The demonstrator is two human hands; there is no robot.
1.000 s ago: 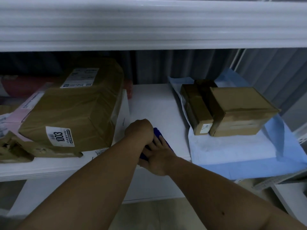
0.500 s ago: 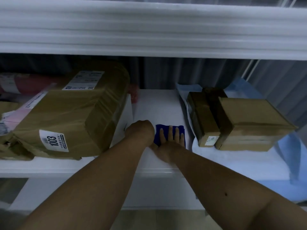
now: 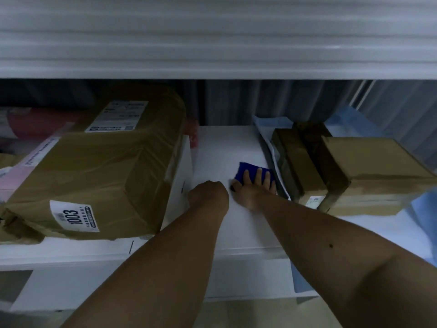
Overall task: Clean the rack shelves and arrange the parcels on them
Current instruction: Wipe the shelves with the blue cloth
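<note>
Head view: right hand (image 3: 254,189) flat on blue cloth (image 3: 246,172), far-right of fisted, empty left hand (image 3: 208,194); shelf (image 3: 227,147) runs far.

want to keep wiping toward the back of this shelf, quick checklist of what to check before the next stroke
1. Blue cloth flat under right hand: ok, straight fingers press it.
2. Bare shelf ahead of the cloth: ok.
3. Room on the right: not ok, the cloth nearly touches the blue bag under the small boxes.
4. Left hand against the white box: cannot tell whether it braces it.
5. Large taped parcel steady on that box: cannot tell.
</note>
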